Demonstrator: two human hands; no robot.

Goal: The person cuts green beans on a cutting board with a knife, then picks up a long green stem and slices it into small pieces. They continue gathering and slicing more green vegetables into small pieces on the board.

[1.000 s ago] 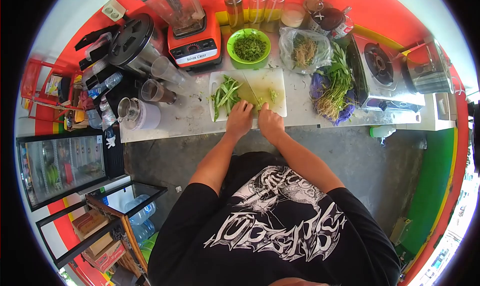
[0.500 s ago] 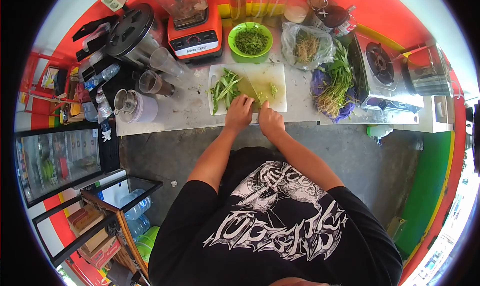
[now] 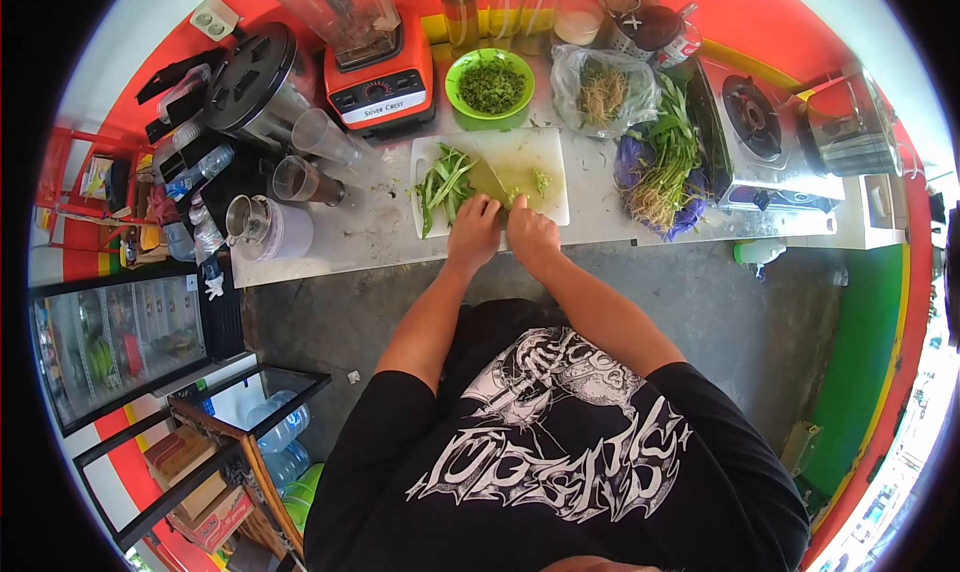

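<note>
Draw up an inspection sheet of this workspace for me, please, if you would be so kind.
Surface: worktop marked, green bits scattered.
Job's things: cutting board bearing long green leaves, chopped bits and a knife.
Clutter: blender, green bowl of chopped greens, plastic bag of roots, leafy bundle, stove.
Grippers: bare hands; right grips the knife, left is close beside the blade, its hold unclear.
Cables: wall socket visible; no cable clearly traceable.
Surroundings: grey floor with a small scrap; glass-door fridge on the left.
</note>
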